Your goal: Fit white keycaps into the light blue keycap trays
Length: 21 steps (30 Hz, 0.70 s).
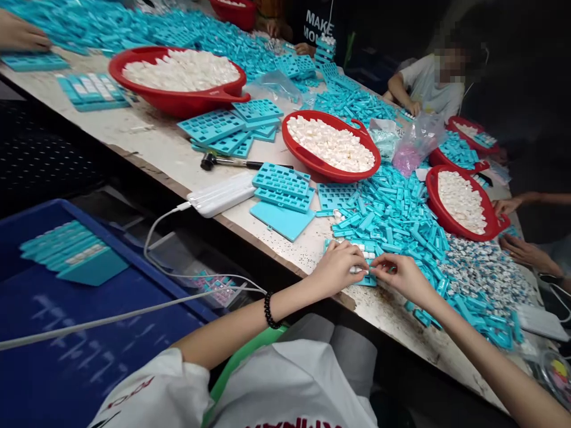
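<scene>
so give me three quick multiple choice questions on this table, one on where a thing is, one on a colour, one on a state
1. Where is the white rectangular power bank?
A. in the blue crate
B. on the table by the stacked turquoise plastic trays
C. on a stool

2. What colour is the beaded bracelet on the person's left wrist?
A. black
B. red
C. white

3. What state is the round red plastic basin at mid-table in?
A. empty
B. upside down
C. heaped with small white pieces

B, it lies beside the tray stack.
A, its beads show black.
C, white pieces fill it.
</scene>
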Available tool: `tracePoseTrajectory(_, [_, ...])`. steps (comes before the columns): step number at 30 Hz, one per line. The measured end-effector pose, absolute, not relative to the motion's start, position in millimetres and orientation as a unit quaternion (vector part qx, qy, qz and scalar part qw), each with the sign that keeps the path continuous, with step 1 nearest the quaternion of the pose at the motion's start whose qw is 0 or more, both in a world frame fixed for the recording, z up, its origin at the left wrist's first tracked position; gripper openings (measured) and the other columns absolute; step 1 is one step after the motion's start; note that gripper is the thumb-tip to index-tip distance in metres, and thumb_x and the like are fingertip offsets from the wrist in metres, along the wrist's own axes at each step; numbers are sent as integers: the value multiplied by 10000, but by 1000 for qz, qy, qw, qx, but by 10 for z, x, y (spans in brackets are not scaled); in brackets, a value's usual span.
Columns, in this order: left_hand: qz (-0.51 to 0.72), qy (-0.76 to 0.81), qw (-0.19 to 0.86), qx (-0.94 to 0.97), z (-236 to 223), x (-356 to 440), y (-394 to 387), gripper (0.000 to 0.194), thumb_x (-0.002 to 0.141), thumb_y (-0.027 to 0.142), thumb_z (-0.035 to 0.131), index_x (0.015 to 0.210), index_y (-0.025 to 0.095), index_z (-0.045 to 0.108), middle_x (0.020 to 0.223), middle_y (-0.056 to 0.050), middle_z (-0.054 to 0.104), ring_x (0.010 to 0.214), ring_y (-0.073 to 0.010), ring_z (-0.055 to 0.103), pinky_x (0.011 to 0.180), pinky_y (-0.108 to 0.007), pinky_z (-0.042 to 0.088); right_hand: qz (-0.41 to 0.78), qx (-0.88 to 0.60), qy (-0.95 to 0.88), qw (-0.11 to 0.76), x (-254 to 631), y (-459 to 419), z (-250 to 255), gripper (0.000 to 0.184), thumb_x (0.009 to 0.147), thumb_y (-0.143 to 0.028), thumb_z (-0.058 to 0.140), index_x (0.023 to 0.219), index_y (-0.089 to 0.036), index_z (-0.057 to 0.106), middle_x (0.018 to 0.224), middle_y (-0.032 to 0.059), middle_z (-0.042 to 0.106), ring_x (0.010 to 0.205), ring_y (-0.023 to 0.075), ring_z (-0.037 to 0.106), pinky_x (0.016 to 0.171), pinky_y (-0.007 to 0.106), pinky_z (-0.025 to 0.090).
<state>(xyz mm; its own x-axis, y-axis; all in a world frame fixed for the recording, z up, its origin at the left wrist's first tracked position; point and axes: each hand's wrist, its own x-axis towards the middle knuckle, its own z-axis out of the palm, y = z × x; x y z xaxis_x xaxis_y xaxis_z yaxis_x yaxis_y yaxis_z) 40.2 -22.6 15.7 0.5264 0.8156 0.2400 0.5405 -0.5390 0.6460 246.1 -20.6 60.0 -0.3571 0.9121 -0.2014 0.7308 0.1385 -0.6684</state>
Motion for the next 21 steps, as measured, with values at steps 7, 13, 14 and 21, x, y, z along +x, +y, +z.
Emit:
tracePoseTrajectory(7, [296, 372, 200, 857, 92, 381, -178, 124, 888, 302, 686, 976, 226, 728, 1111, -23, 674, 1110, -209, 578, 1008, -388, 350, 404, -638, -643, 129, 2436, -348, 570, 320, 833, -499, 651, 866, -181, 656, 720, 32, 698, 581, 201, 680, 580, 303, 499])
tracePoseTrajectory(13, [334, 357, 192, 851, -15, 372, -190, 116, 925, 318, 657, 950, 289, 767, 1114, -5, 717, 1156, -199, 605, 1091, -447, 317, 395, -670, -593, 209, 2377, -409, 328, 451, 776, -593, 699, 918, -171, 632, 745, 31, 694, 601, 192, 659, 565, 289, 488])
tracePoseTrajectory(14, [338, 363, 184, 849, -29, 372, -199, 110, 921, 315, 662, 944, 296, 768, 1104, -2, 723, 1167, -206, 602, 1118, -473, 294, 386, -676, -589, 216, 2357, -420, 309, 459, 773, -596, 701, 922, -167, 635, 766, 39, 703, 618, 191, 660, 578, 290, 496])
tracePoseTrajectory(21, [373, 417, 158, 814, -51, 379, -278, 100, 869, 264, 700, 942, 271, 767, 1145, -40, 730, 1250, -286, 564, 1059, -503, 355, 344, -704, -543, 303, 2163, -596, 158, 517, 808, -545, 661, 1130, -142, 671, 964, 103, 733, 742, 221, 669, 711, 355, 550])
